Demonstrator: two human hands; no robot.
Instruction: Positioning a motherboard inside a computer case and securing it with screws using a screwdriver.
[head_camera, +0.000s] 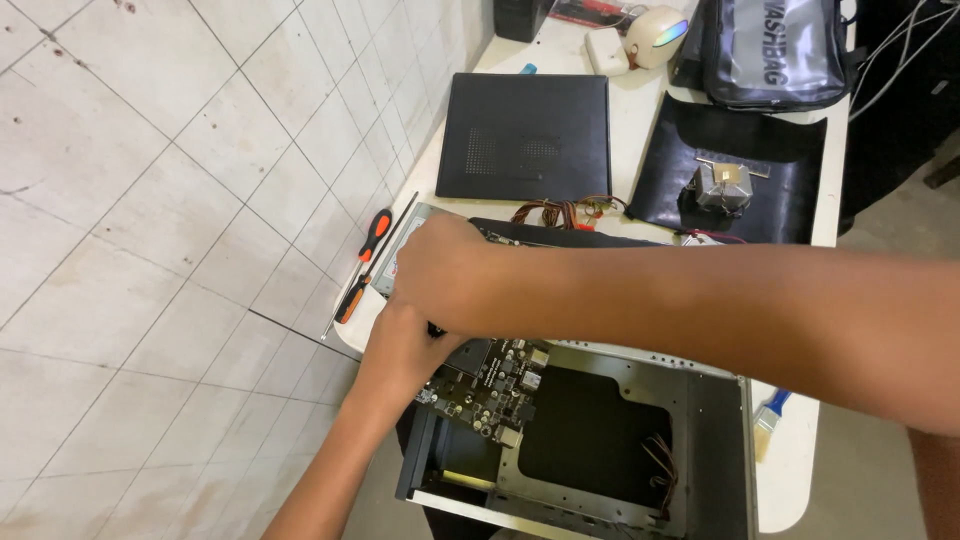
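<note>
An open grey computer case (715, 440) lies on the white table, with a dark motherboard (495, 385) tilted in its left part. My left hand (400, 350) comes up from below and grips the board's left edge. From the right, my right hand (440, 268) reaches across the case and curls down over the board's far-left corner, just above my left hand. Its fingers are hidden, so I cannot tell what they hold. A grey metal box (400, 245) pokes out behind my right hand.
Two orange-and-black screwdrivers (375, 235) lie at the table's left edge, beside the tiled wall. A black case panel (525, 135) lies behind, with a wire bundle (560, 212) before it. A black mat with a metal cooler (722, 187), a bag (770, 50), a mouse (655, 35) and a blue-handled brush (768, 418) lie right.
</note>
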